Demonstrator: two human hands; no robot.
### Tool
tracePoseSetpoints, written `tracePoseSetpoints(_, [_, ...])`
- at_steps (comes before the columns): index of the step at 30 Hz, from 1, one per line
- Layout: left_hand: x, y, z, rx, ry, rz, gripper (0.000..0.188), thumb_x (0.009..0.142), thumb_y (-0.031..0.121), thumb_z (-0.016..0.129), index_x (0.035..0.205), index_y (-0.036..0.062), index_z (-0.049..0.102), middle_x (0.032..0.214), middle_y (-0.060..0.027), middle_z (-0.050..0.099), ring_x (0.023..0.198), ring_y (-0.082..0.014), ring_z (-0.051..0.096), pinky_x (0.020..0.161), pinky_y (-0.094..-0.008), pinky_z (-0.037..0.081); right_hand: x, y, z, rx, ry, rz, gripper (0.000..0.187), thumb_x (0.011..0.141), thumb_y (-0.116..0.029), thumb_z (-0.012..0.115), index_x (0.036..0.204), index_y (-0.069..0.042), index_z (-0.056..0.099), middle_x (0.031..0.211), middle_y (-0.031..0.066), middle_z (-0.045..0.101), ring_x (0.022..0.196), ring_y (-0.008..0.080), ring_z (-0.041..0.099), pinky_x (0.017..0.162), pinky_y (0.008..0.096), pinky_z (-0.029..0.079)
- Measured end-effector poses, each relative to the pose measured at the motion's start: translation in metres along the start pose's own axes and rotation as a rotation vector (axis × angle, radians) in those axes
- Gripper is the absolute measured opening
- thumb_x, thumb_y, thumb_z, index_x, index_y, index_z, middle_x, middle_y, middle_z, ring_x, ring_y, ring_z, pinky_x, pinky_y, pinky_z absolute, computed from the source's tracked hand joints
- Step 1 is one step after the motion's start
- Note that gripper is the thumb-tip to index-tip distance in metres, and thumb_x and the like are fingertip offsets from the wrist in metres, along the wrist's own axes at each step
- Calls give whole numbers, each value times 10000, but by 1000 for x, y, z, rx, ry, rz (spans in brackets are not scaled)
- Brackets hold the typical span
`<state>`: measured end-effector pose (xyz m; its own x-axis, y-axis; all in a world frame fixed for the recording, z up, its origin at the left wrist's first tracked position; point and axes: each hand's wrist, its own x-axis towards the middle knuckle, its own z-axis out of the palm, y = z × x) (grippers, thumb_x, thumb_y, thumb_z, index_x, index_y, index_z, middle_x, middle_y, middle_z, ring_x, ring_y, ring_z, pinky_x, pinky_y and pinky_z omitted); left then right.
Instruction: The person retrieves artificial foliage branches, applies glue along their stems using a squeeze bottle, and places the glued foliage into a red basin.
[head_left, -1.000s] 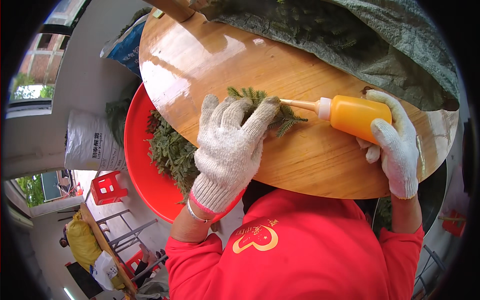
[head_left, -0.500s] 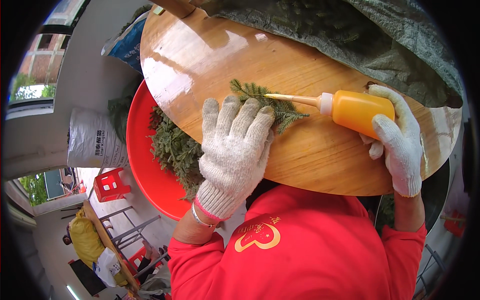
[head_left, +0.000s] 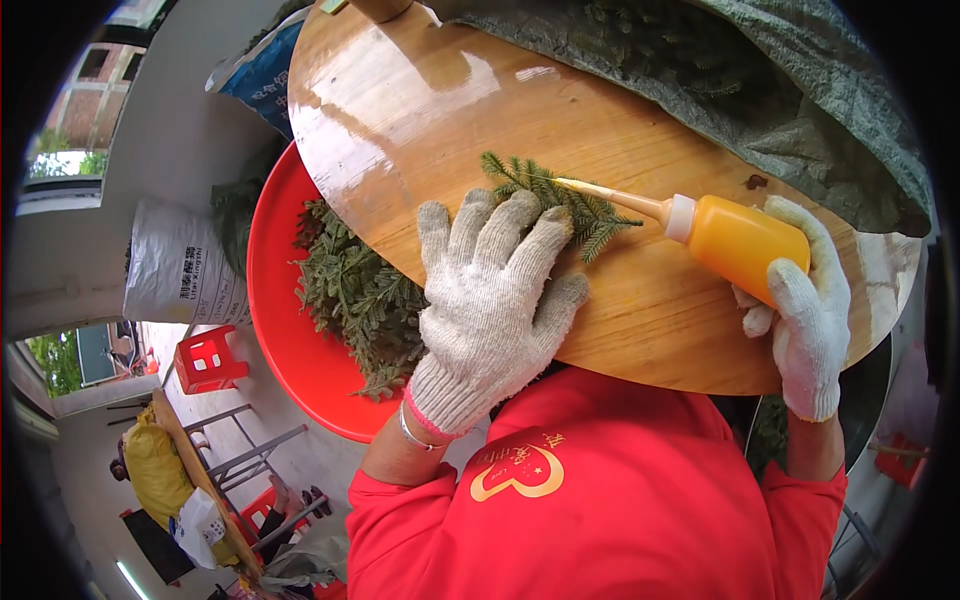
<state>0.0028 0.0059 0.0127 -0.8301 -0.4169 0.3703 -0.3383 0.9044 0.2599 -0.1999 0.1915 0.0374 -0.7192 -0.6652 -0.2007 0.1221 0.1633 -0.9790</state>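
Observation:
A small green fir sprig (head_left: 604, 220) lies on the round wooden table (head_left: 660, 320). My left hand (head_left: 490, 300), in a white knit glove, rests flat with fingers stretched out, their tips touching the sprig's near side. Its thumb sticks out to the right. My gloved right hand (head_left: 815, 315) is wrapped round an orange squeeze bottle (head_left: 748, 247). The bottle lies tilted, its long nozzle (head_left: 625, 200) pointing left, with the tip right at the sprig's upper part. Some of the right hand's fingers are hidden behind the bottle.
Left of the table stands a red basin (head_left: 275, 335) filled with fir sprigs (head_left: 365, 295). A grey-green plastic sheet (head_left: 800, 150) covers greenery along the far right side. White sack (head_left: 165, 265), red stool (head_left: 210, 360) and a bench with bags are farther left.
My left thumb has spread away from the palm. The view has shifted slightly, and the left hand, sprig and bottle sit a little farther right. The nozzle tip stays at the sprig.

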Motion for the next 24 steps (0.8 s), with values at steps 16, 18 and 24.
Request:
tracePoseSetpoints(16, [-4, 1, -2, -46, -38, -58, 503, 789, 250, 805, 1238, 58, 684, 1300, -190, 617, 1286, -428, 520, 1146, -631, 267, -10, 7, 8, 7, -4, 10, 527, 928, -130, 658, 1415, -9, 498, 1255, 128, 626, 762, 103, 641, 623, 173, 518])
tracePoseSetpoints(18, [-4, 0, 0, -35, -25, -55, 504, 782, 244, 812, 1232, 54, 685, 1296, -193, 625, 1280, -431, 526, 1151, -623, 268, -10, 7, 9, 3, -17, 5, 522, 928, -125, 662, 1412, -15, 503, 1255, 126, 626, 761, 108, 642, 626, 175, 520])
tracePoseSetpoints(24, [-6, 2, 4, -84, 48, -81, 521, 772, 228, 825, 1232, 40, 667, 1295, -189, 637, 1267, -432, 543, 1155, -618, 271, -17, 6, 15, -106, 52, -79, 499, 923, -84, 671, 1392, -21, 514, 1288, 119, 611, 851, 110, 642, 619, 180, 520])
